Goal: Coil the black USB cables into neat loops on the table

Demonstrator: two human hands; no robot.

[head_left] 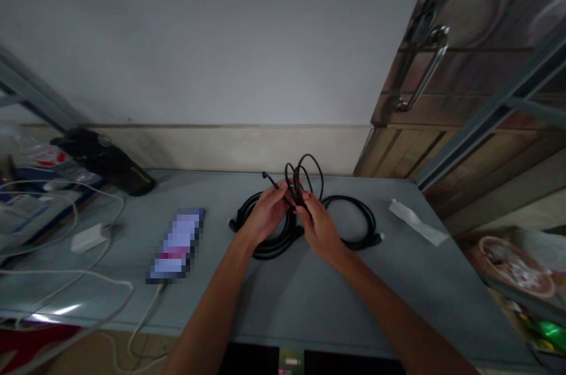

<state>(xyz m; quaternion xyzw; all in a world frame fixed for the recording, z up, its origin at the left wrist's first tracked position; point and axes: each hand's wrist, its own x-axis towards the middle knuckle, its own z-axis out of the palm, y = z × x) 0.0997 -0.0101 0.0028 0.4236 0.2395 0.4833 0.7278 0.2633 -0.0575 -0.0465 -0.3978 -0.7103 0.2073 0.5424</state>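
Note:
Both of my hands are raised over the middle of the grey table, holding a thin black cable (321, 170) whose loops stand up above the fingers. My left hand (267, 213) is closed on it, with one cable end sticking out to the upper left. My right hand (319, 224) pinches the bundled part just beside the left. Beneath and behind my left hand lies a coiled black cable (265, 250). Another black coil (369, 219) rests on the table to the right of my right hand, its plug at the lower right.
On the grey table (274, 310) are a phone (177, 245) with a charging cable, a white adapter (89, 237), a black bottle (110, 163) lying at the back left and a white strip (418, 223) at the right. Metal frame posts (481, 121) slant at both sides.

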